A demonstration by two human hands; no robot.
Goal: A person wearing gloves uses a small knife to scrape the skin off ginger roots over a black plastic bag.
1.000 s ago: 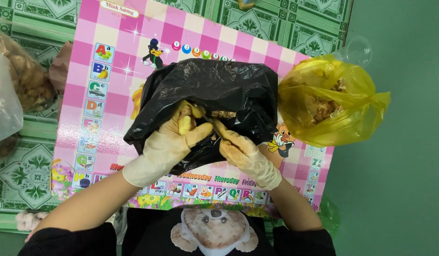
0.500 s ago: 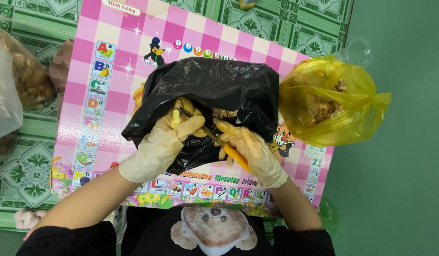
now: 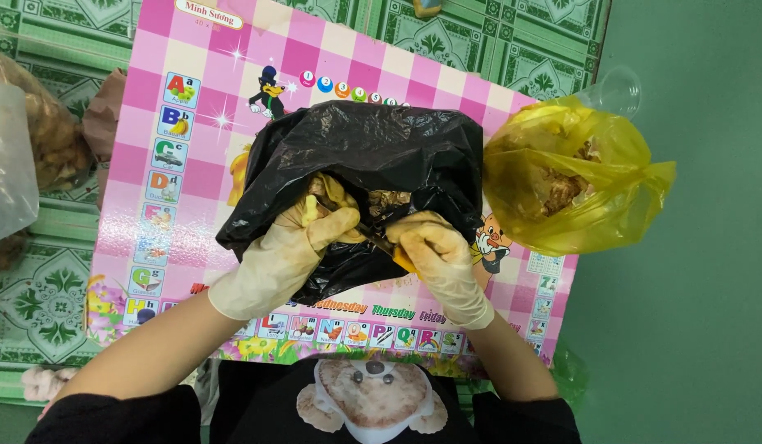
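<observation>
Both my hands wear pale stained rubber gloves and work over the mouth of a black plastic bag (image 3: 372, 156) lying on a pink checked picture mat (image 3: 183, 123). My left hand (image 3: 294, 247) grips a small yellowish-brown lump (image 3: 331, 191) at the bag's opening. In my right hand (image 3: 442, 263) is a small knife with an orange-yellow handle (image 3: 401, 259), its blade pointing toward the lump. More brownish pieces (image 3: 389, 201) show inside the bag.
A yellow plastic bag (image 3: 574, 185) holding brown scraps lies at the right, a clear plastic cup (image 3: 615, 90) behind it. Clear bags of brown pieces (image 3: 19, 148) sit at the left edge. Green patterned floor tiles (image 3: 35, 296) surround the mat; a green wall (image 3: 693, 247) stands at the right.
Both hands have stayed at the bag's mouth. The left hand has shifted its grip on the lump slightly and the right hand's knife has come closer to it.
</observation>
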